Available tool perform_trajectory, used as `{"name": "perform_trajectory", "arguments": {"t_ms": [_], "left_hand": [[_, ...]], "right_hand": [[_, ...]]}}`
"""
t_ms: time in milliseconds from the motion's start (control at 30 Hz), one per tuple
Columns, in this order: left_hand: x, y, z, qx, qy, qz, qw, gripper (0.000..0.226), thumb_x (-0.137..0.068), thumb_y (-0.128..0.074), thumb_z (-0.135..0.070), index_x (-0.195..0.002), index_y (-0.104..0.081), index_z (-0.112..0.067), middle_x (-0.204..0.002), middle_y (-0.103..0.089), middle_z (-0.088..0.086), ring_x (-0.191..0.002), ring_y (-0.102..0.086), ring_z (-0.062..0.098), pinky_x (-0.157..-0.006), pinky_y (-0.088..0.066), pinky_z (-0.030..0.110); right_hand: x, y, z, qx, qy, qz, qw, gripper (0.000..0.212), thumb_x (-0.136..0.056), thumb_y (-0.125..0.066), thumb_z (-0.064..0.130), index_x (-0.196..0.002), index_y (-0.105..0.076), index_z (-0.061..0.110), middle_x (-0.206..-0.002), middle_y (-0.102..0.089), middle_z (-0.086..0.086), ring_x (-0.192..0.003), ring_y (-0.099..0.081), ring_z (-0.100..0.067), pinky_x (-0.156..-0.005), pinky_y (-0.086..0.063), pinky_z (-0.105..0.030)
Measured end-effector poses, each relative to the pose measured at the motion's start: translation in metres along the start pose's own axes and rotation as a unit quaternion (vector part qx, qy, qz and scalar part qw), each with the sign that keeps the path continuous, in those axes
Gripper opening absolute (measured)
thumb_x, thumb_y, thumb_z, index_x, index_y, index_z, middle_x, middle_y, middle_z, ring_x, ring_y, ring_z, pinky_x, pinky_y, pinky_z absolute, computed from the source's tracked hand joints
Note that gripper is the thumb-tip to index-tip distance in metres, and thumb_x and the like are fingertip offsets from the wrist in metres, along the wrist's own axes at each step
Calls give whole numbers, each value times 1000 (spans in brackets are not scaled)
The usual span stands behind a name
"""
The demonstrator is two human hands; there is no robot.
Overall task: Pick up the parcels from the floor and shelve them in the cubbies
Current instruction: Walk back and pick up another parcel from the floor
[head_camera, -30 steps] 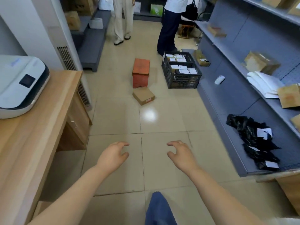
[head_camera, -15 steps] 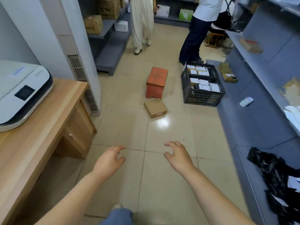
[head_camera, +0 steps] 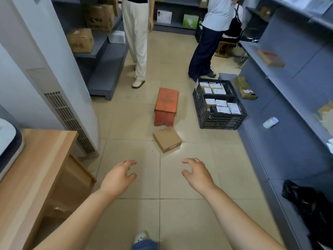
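Closer now than a second ago: the box [head_camera: 167, 139] and the stool [head_camera: 166, 106] have both slid down toward me, so I am walking in on them. At 6 o'clock my shoe [head_camera: 141, 236] is mid-step. My left hand [head_camera: 118, 176] sits at 7 o'clock and my right hand [head_camera: 197, 175] at 5 o'clock; both are empty, fingers loosely curled and spread, palms down, touching nothing.

Just beyond the hands at 12 o'clock lies the small cardboard box on the floor [head_camera: 126, 123], turned at an angle, with a label on its near edge. It sits just in front of the orange stool; I cannot tell whether the two touch. At 1 o'clock stands a black crate [head_camera: 221, 120] of labelled parcels, pushed against the grey shelving [head_camera: 288, 141] that runs up the right side. A white bottle-like thing [head_camera: 270, 122] lies on the low shelf there, though it is too blurred to be sure of. Black bags [head_camera: 310, 204] lie on that shelf at 4 o'clock. Farther off at 12 and 1 o'clock two people stand among more shelves.

I judge this as the approach, before any pickup. Next I need to close the gap, bend down, and take the box by its two opposite sides with both hands, then lift it level and turn right to the shelving.
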State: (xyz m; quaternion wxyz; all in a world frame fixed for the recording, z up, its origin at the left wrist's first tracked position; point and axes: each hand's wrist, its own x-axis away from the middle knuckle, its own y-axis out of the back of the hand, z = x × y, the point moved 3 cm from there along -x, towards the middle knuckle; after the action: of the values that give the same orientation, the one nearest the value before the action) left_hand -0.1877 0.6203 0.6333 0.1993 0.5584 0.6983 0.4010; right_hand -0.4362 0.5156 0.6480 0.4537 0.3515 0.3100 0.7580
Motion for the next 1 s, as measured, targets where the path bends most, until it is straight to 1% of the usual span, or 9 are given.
{"name": "perform_trajectory", "arguments": {"t_ms": [167,300,433,567,700,833,1000], "left_hand": [[-74,14,7,-4,-4,18,1000,45,-82,-59,-22,-126,-52,-22,-122,-59,4,-107,-57,18,-85,-44,30],[-127,8,3,-5,-12,41,999,47,-83,-58,-22,-128,-50,-24,-128,-56,1,-109,-56,15,-86,-45,29],[-187,2,-6,-14,-11,62,998,48,-84,-57,-23,-131,-47,-25,-130,-54,3,-112,-55,16,-87,-45,29],[-261,9,-21,-32,-9,58,998,48,-84,-58,-22,-130,-47,-25,-130,-55,3,-112,-55,17,-88,-47,31],[-339,17,-40,-47,7,49,998,45,-84,-58,-22,-128,-49,-25,-127,-57,3,-110,-56,18,-86,-44,28],[-402,11,-56,-30,2,47,998,44,-84,-58,-20,-128,-50,-24,-127,-57,3,-110,-57,18,-86,-44,29],[-459,-12,-50,5,13,80,997,44,-84,-60,-18,-127,-51,-21,-126,-57,4,-106,-57,17,-86,-44,28]], "right_hand": [[-61,2,12,-17,-22,0,1000,38,-85,-53,20,-123,-55,21,-130,-51,1,-122,-42,-18,-97,-39,-31],[-110,7,3,-16,-42,9,999,38,-86,-53,21,-124,-54,20,-129,-51,0,-121,-43,-19,-97,-39,-30],[-171,16,-6,-22,-47,13,999,39,-87,-52,21,-125,-53,19,-130,-50,-2,-120,-43,-20,-97,-40,-32],[-237,30,-14,-41,-40,7,998,37,-86,-53,21,-123,-55,22,-128,-52,-3,-119,-44,-20,-95,-40,-30],[-301,46,-27,-42,-45,10,998,32,-86,-54,21,-118,-58,20,-125,-54,-6,-116,-46,-23,-92,-39,-30],[-353,59,-40,-30,-63,27,997,38,-87,-54,23,-124,-54,17,-128,-53,-7,-118,-45,-24,-94,-39,-31],[-397,64,-55,-47,-92,27,994,38,-88,-53,23,-125,-53,20,-128,-52,-5,-118,-44,-22,-88,-34,-23]]}}
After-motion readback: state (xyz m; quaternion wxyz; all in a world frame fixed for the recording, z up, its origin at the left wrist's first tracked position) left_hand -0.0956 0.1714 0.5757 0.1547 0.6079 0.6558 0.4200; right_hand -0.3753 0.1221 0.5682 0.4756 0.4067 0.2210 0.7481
